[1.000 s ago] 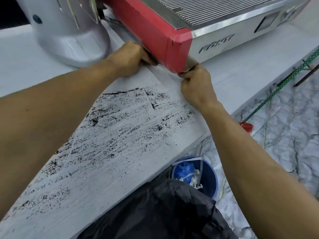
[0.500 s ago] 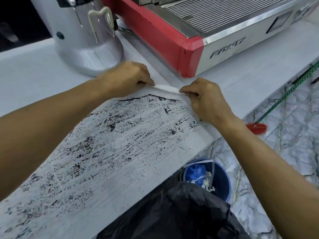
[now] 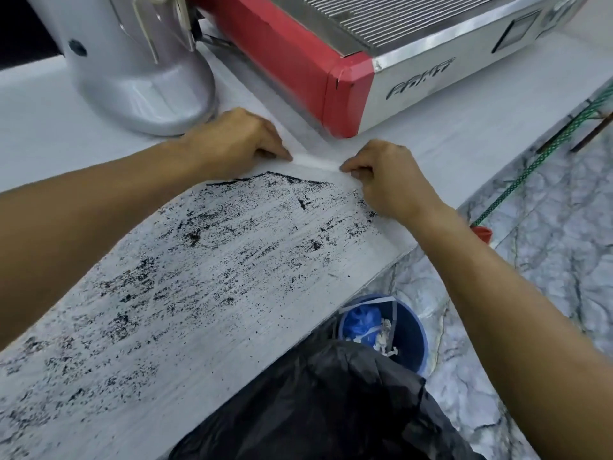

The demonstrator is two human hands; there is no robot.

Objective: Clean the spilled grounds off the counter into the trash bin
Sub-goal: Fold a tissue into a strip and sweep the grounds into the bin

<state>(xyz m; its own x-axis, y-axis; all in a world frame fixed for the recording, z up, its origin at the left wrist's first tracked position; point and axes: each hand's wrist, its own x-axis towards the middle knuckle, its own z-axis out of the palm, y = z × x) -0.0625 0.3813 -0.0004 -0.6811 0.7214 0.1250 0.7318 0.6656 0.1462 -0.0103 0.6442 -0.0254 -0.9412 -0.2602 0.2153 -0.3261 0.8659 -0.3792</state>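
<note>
Our hands sit apart on the counter (image 3: 464,134), both knuckles-up with fingers curled down. Our left hand (image 3: 237,141) pinches one end of a white strip (image 3: 315,162), paper or cloth, we cannot tell which, and our right hand (image 3: 386,174) pinches the other end, so the strip lies stretched flat between them against the counter.

Beyond our left hand stands the silver base of a grinder (image 3: 142,71), just behind the knuckles. Nearer to us than both hands, the spilled grounds (image 3: 212,260) cover the counter in dark streaks and specks, spreading from a thin heaped line just beside the strip all the way out under our left forearm toward the lower left. Beyond the gap between our hands sits a red and steel espresso machine (image 3: 381,51), its red corner close to the strip.

Below our right forearm, down past the counter's edge, a blue trash bin (image 3: 409,343) stands on the marbled floor (image 3: 547,260) with crumpled white scraps and something blue inside; a black bag (image 3: 315,410) bulges just beside it, nearer to us. To the right of our right hand a green rope (image 3: 530,171) runs across the floor.
</note>
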